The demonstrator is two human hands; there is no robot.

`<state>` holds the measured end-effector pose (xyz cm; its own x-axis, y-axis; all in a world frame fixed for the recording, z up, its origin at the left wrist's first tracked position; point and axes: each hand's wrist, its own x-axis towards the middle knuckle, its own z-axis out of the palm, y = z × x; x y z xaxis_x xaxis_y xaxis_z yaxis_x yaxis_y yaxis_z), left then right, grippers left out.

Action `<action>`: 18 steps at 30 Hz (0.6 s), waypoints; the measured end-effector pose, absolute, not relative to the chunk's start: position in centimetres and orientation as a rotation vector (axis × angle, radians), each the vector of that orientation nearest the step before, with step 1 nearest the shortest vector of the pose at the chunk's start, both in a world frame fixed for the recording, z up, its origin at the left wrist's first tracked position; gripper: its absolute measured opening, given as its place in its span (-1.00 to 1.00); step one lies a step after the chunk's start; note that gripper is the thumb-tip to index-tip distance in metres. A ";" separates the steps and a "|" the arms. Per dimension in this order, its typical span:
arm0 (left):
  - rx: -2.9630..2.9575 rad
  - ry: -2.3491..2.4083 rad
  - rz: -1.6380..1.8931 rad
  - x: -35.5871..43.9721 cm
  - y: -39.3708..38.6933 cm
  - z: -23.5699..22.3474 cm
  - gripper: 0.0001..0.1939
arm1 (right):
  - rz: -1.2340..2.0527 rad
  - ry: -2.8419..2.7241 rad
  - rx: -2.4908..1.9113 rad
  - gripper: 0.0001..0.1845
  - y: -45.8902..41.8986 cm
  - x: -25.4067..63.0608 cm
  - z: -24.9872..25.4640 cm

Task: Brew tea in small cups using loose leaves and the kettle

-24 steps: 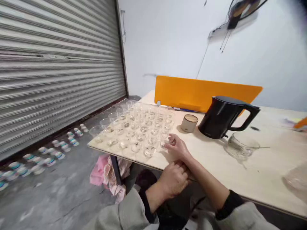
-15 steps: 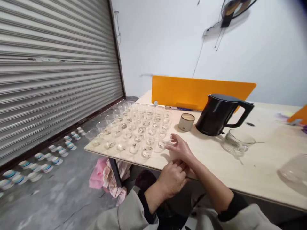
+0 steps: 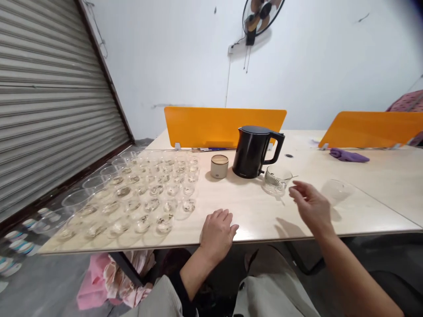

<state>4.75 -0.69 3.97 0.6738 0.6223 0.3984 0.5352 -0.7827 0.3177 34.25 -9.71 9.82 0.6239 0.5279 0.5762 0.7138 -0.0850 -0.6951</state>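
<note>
My right hand point(image 3: 312, 207), fingers loosely parted, near 1 glass bowl point(image 3: 276, 179); left hand point(image 3: 217, 233), fingers outstretched, on table point(image 3: 251, 209). 1 kettle point(image 3: 251, 152), 1 canister point(image 3: 219, 167), 2 panels point(image 3: 205, 125).

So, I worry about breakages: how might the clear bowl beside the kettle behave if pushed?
The clear bowl is probably stiff, given its round rim. Its glassy shine suggests it may be slippery and fragile. The thin stick jutting past it could shift.

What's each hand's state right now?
Left hand: open, palm down at the edge of the table.
Right hand: open, loosely curled near the glass cup, nothing visibly held.
</note>
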 end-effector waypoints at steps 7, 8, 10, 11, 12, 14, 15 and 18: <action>2.722 0.938 0.700 7.3 0.0 3.8 -0.73 | -0.300 -0.824 -1.821 -0.59 -11.5 40.0 8.9; 2.734 0.930 0.699 7.3 0.0 3.6 -0.71 | -0.330 -0.805 -1.832 -0.61 -11.9 40.2 8.9; 2.763 0.912 0.715 7.3 0.0 3.2 -0.68 | -0.448 -0.771 -1.856 -0.65 -12.9 40.5 9.5; 2.778 0.906 0.732 7.2 0.0 3.0 -0.66 | -0.520 -0.756 -1.870 -0.66 -13.4 40.6 10.0; 2.789 0.907 0.748 7.2 0.0 2.9 -0.64 | -0.578 -0.742 -1.882 -0.67 -13.8 40.8 10.6; 2.808 0.910 0.765 7.1 -0.1 2.6 -0.63 | -0.625 -0.725 -1.902 -0.68 -14.5 41.2 11.8; 2.816 0.909 0.765 7.1 -0.1 2.6 -0.63 | -0.634 -0.732 -1.921 -0.67 -14.6 41.5 12.3; 2.833 0.894 0.771 7.1 -0.1 2.4 -0.63 | -0.773 -0.833 -2.089 -0.66 -15.0 42.6 13.3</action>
